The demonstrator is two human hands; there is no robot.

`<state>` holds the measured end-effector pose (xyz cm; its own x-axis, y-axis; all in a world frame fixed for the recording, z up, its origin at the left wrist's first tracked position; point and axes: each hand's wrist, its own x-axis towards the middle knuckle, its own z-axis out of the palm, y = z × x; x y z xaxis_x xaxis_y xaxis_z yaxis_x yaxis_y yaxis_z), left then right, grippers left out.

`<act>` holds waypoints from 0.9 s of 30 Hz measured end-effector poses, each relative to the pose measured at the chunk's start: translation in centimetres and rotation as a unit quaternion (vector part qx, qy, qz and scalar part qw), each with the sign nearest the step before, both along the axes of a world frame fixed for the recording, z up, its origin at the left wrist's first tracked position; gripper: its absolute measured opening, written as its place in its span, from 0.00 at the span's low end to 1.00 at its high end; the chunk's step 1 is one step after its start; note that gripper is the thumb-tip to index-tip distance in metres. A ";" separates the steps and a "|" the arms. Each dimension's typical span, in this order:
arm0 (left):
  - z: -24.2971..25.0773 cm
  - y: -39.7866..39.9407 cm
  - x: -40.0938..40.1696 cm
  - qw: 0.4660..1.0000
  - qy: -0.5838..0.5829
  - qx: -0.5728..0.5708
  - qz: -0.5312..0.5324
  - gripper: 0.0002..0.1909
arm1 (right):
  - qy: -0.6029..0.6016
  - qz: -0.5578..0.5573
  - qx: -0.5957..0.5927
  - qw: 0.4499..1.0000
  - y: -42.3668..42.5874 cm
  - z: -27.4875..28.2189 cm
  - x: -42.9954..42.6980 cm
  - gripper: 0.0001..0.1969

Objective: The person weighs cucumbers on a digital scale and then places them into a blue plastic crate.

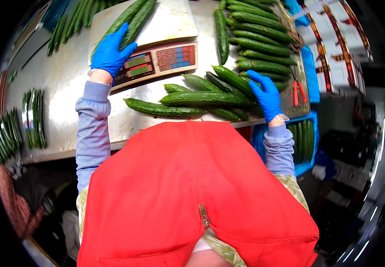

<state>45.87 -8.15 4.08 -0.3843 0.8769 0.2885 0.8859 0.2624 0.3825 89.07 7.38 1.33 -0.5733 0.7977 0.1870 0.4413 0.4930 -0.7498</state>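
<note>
My left hand (109, 53), in a blue glove, rests on two long cucumbers (138, 26) lying side by side on the metal plate (175, 20) of a weighing scale; whether its fingers grip them I cannot tell. The scale's keypad and display panel (175, 57) faces me. My right hand (266, 95), also gloved in blue, is at the right end of a loose pile of cucumbers (209, 98), its fingers apart and nothing seen between them. Behind that pile, many cucumbers (262, 38) lie in a stacked row, with a single one (222, 36) upright in view to their left.
Red-handled pliers (299, 93) lie at the table's right edge. A blue-lined crate (314, 140) below holds cucumbers. Banded cucumber bundles (34, 118) lie at the left, and more cucumbers (75, 20) at the back left. White printed boxes (336, 43) stand at the right.
</note>
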 end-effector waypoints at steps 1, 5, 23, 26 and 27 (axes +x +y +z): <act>0.7 0.4 0.8 0.995 0.008 -0.097 0.032 0.32 | -0.083 -0.001 0.022 0.996 -0.7 -0.4 0.8 0.20; -0.6 1.7 -0.5 0.994 0.025 -0.105 0.028 0.32 | -0.120 -0.022 0.111 0.986 -2.1 -3.6 4.2 0.25; -2.6 4.0 18.0 0.900 -0.097 -0.083 -0.416 0.36 | 0.162 -0.151 -0.191 0.956 1.0 -6.6 7.6 0.19; -2.9 5.1 18.2 0.901 -0.078 -0.126 -0.407 0.36 | 0.162 -0.152 -0.195 0.955 1.2 -8.0 8.1 0.18; -3.0 5.1 18.1 0.900 -0.094 -0.134 -0.403 0.36 | 0.174 -0.145 -0.195 0.954 0.9 -7.8 7.9 0.18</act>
<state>63.99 -3.01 1.09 0.3887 0.9211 0.0220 0.7557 -0.3324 0.5643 96.94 8.32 -6.46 -0.2747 0.9614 -0.0173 0.2071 0.0416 -0.9774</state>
